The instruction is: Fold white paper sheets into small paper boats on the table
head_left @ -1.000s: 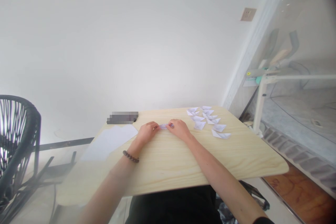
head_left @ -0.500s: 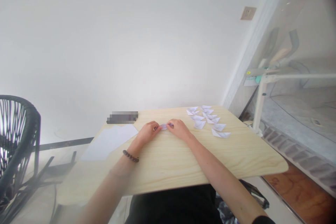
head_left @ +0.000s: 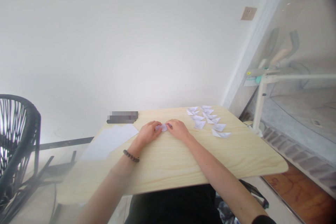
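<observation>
folded paper [head_left: 164, 127], left of paper boats [head_left: 200, 125]: left hand [head_left: 149, 131], right hand [head_left: 179, 129] pinched its ends; seemed light, easily creased, best held there.

So your left hand [head_left: 149, 132] has changed its hold a bit: a second ago your thumb and fingertips were bunched at the end of the folded paper [head_left: 164, 127], and now they're spread a little, with white showing in the gap. The paper's turned slightly too, so you see a fuller patch than that thin strip.
</observation>
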{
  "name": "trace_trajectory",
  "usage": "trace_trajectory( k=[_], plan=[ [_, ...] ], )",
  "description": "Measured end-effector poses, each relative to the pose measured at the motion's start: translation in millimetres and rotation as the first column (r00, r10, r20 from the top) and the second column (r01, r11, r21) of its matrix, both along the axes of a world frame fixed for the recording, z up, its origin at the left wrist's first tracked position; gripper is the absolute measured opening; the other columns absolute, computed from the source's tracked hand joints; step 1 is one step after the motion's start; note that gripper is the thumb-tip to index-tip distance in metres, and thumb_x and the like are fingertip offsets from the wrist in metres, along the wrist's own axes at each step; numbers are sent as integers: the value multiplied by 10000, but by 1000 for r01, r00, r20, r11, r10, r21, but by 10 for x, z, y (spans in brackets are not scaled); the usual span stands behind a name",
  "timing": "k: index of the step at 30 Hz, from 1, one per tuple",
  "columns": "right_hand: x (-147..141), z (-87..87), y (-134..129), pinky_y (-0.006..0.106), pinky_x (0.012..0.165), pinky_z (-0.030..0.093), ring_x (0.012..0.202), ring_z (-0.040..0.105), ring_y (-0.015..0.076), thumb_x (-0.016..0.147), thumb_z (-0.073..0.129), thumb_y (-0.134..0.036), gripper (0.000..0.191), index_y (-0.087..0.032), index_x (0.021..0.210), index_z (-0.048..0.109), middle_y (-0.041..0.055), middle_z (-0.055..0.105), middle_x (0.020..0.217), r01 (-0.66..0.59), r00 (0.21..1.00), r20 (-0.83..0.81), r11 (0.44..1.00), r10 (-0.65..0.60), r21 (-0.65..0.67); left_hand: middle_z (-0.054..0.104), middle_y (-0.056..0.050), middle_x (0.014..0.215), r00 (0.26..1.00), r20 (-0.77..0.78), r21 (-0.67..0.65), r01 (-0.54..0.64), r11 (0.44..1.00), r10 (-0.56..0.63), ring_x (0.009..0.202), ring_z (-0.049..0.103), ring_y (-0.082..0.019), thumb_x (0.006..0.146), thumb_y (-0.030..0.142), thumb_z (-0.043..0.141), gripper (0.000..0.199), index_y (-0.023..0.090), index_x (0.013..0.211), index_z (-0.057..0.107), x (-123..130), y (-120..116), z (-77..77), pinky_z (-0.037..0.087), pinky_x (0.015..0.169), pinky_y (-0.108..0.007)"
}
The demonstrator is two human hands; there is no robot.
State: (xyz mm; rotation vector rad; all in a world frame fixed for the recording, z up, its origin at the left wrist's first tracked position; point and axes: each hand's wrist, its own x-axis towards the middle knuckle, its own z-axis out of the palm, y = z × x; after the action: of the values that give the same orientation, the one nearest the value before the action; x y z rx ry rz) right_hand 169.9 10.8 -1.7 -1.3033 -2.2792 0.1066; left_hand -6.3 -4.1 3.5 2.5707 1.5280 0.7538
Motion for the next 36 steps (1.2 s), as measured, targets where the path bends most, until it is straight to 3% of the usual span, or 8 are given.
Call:
trace_trajectory(
  k=[13, 25, 36],
  plan=[
    [-14, -44, -1, 247, 793, 355, 883, 484, 140, 759, 503, -240, 149, -208, 863, 606, 26, 580, 888, -87, 996, 27, 996, 86, 36, 560, -27, 843, 993, -93, 19, -69, 997, 70, 822, 529, -160, 792, 368, 405, 226, 228, 875, 562, 82, -69, 7, 399, 667, -245],
    [-25, -72, 21, 248, 805, 350, 884, 473, 138, 746, 528, -250, 169, -214, 886, 616, 28, 568, 869, -104, 995, 1, 994, 104, 15, 523, -34, 921, 995, -80, 20, -51, 999, 52, 904, 489, -178, 772, 331, 437, 231, 256, 957, 554, 88, -87, 26, 410, 693, -261],
    [5, -87, 46, 239, 812, 358, 880, 475, 128, 747, 523, -225, 170, -245, 863, 646, 18, 543, 896, -117, 993, -35, 993, 117, -9, 552, -38, 881, 994, -62, 5, -89, 996, 90, 894, 494, -185, 770, 370, 438, 217, 225, 798, 597, 109, -70, 3, 408, 690, -267]
  ],
)
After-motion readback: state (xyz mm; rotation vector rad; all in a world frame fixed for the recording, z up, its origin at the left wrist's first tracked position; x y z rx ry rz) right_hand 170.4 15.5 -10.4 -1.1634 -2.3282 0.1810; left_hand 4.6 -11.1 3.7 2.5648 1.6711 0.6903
